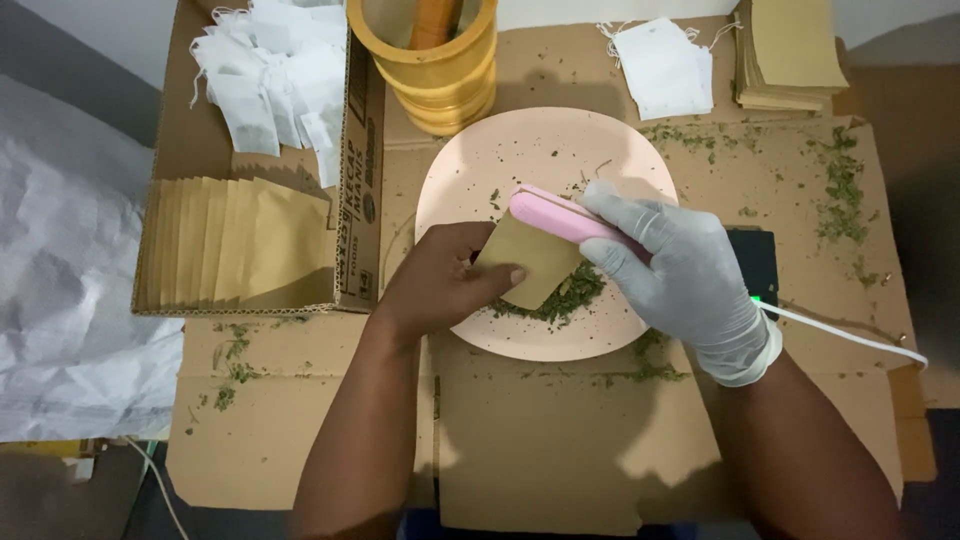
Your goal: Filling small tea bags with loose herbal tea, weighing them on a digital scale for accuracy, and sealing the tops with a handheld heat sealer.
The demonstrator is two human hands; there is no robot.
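Cardboard sheet [560, 440] covers the work surface under both hands, dried green herb bits [843, 190] scattered on it, thickest to the far right of the grip. Open cardboard box [360, 150] sits left of the hands: row of tan envelopes [235, 245] standing in its near part, pile of white tea-bag sachets [268, 75] in its far part. Yellow cylindrical container [440, 70] stands just beyond the hands. Further right and beyond: a small stack of white sachets [665, 65] and a stack of tan envelopes [790, 50].

Pink round plate [520, 150] lies directly under the grip, with a small herb pile [560, 300] on its near part, just below the envelope.

Right hand [690, 285], in a white glove, is wrapped closed around the pink handheld sealer [565, 215]. Sealer's long axis runs upper-left to lower-right, free end pointing upper-left, toward the left hand; a white cord [850, 335] trails off to the right behind the hand.

Left hand [445, 280], bare, pinches a small tan envelope [530, 262] between thumb and fingers, closed on its left edge. Envelope is tilted like a diamond over the plate; its upper-right edge runs along the sealer. Can't tell whether the sealer is clamped on it or only touching.
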